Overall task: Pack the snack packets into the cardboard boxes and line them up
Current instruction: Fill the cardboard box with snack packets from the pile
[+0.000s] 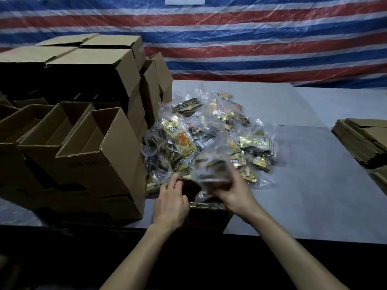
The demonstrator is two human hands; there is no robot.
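A: Background was a red, white and blue striped tarp (pixel 230 38), hung behind a grey surface (pixel 303 185). What sat on it?

B: A pile of snack packets (pixel 209 132) in clear bags at mid-surface. A row of open cardboard boxes (pixel 94 147) stood at the left, touching the pile's edge. Closed boxes (pixel 94 65) were stacked behind that row. Flattened cardboard (pixel 362 141) lay well apart, at the right edge.

A: And the hands?

B: Both were at the front box (pixel 207 218), which stood at the near edge, just in front of the pile. The left hand (pixel 171 204) had its fingers on the box's left rim. I could not tell whether it gripped or only rested there. The right hand (pixel 236 195) was blurred but grasped a clear bag of packets (pixel 209 174) above the box's opening.

A: Contents of the front box?

B: Gold packet edges showed at its top. The rest was too dark to tell.
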